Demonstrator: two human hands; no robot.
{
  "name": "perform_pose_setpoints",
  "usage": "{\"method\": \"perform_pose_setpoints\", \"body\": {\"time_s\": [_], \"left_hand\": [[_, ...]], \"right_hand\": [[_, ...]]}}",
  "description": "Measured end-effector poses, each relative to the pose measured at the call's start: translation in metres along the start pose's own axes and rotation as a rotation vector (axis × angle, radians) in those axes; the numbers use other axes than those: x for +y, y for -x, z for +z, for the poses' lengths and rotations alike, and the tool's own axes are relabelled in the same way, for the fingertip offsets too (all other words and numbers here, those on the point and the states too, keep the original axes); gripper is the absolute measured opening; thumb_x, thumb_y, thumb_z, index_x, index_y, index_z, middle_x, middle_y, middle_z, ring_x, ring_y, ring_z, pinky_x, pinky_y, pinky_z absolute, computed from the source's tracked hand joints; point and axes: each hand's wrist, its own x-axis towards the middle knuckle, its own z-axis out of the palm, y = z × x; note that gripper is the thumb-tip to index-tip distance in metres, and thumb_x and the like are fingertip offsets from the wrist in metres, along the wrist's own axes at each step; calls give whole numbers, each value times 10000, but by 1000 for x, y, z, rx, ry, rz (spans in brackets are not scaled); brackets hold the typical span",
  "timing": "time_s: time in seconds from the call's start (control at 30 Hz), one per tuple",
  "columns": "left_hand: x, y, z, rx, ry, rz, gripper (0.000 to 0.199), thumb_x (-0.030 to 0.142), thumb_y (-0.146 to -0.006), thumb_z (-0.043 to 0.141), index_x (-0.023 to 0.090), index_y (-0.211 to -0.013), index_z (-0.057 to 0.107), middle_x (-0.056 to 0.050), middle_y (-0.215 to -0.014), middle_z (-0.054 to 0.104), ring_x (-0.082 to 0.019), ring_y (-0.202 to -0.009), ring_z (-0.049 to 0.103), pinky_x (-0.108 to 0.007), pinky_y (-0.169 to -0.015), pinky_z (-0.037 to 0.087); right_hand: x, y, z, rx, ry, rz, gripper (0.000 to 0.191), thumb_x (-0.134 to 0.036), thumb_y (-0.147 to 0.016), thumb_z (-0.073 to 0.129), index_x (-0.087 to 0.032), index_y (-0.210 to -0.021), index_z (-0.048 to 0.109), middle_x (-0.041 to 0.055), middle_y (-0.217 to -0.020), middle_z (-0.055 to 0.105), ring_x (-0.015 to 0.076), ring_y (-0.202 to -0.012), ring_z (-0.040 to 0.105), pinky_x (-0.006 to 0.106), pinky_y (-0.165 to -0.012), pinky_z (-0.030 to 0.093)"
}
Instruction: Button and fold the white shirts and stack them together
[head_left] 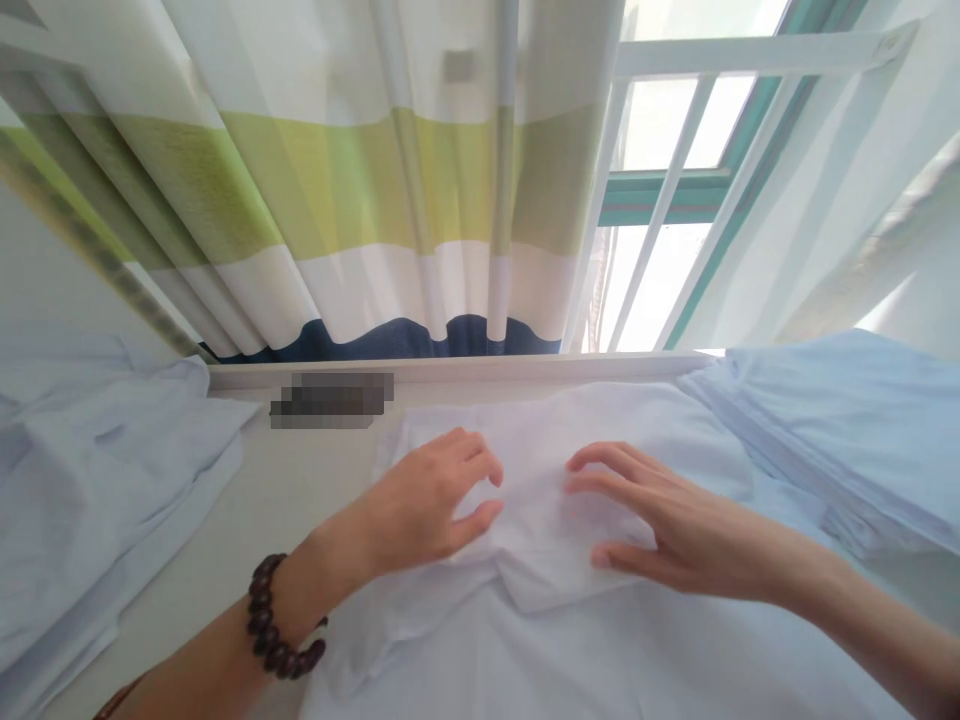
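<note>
A white cloth garment [540,640] lies spread in front of me, with a fold running across its middle and its far part layered over. My left hand [442,495], with a dark bead bracelet [264,620] at the wrist, is over the left side of the cloth. Its fingers are bent and apart, with nothing between them. Over the right side, my right hand [660,520] has its fingers spread and the thumb apart, also holding nothing. Whether the fingertips touch the cloth I cannot tell.
White garments [97,500] are heaped at the left. Folded pale blue cloth [855,440] is stacked at the right. A blurred-out dark item [330,400] lies by the far edge. Beyond hang a white and green curtain [420,180] and white rails [675,150] before a window.
</note>
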Motion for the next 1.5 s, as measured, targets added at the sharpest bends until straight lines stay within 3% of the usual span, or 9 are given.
{"method": "perform_pose_setpoints", "body": {"time_s": [0.13,0.27,0.37,0.5,0.8,1.07,1.2,1.33,1.5], "left_hand": [[33,15,19,-97,-57,246,286,95,-781,559,218,-1036,525,-47,-1093,587,-210,-983,541,-357,-936,435],[32,21,33,-80,-162,279,488,-10,-693,486,226,-1120,471,-51,-1106,568,-206,-991,533,-353,-938,434],[27,19,37,-1,-259,324,425,-10,-747,458,223,-1102,473,-62,-1063,573,-210,-953,542,-359,-882,452],[23,16,35,90,-218,394,224,54,-862,442,198,-1029,480,-71,-992,601,-226,-956,549,-365,-845,462],[4,15,30,-7,50,350,265,71,-903,434,218,-1103,527,-56,-1031,640,-178,-900,600,-307,-821,489],[0,23,23,181,9,392,378,74,-897,488,262,-1221,544,-70,-1009,608,-208,-1004,555,-363,-888,479],[5,22,21,188,96,451,369,29,-862,494,218,-1170,565,-55,-887,618,-200,-915,553,-348,-840,486],[15,22,22,-11,203,361,242,66,-821,458,210,-950,605,-48,-877,589,-198,-852,549,-341,-793,481],[20,21,33,-88,315,47,153,224,-930,415,201,-977,559,-41,-931,577,-163,-815,564,-283,-763,473]], "right_hand": [[-3,31,10,40,87,-82,487,-152,-785,602,-280,-1244,507,83,-1206,552,249,-1126,522,400,-915,486],[8,57,39,279,203,0,493,-33,-733,510,-241,-1179,508,90,-1113,572,248,-1036,545,407,-866,492],[16,66,49,395,246,72,343,-59,-787,503,-226,-1086,502,86,-1026,591,248,-953,558,393,-798,495],[21,67,39,347,207,-8,254,-40,-841,474,-225,-1015,486,56,-923,600,202,-824,546,334,-723,468],[18,70,23,120,135,-11,244,-23,-768,484,-207,-922,527,49,-868,592,197,-794,547,325,-710,447],[22,74,16,257,281,-66,171,-43,-782,470,-198,-843,506,31,-734,550,189,-693,485,320,-645,401],[15,78,12,184,188,-98,154,-61,-794,457,-205,-801,513,16,-687,521,176,-644,465,316,-630,399],[13,79,11,20,-25,-30,90,-187,-867,502,-209,-938,553,40,-819,583,193,-770,549,324,-712,454],[25,79,13,132,-40,128,172,-240,-961,425,-214,-1092,534,87,-1048,570,193,-921,564,323,-803,462]]}}
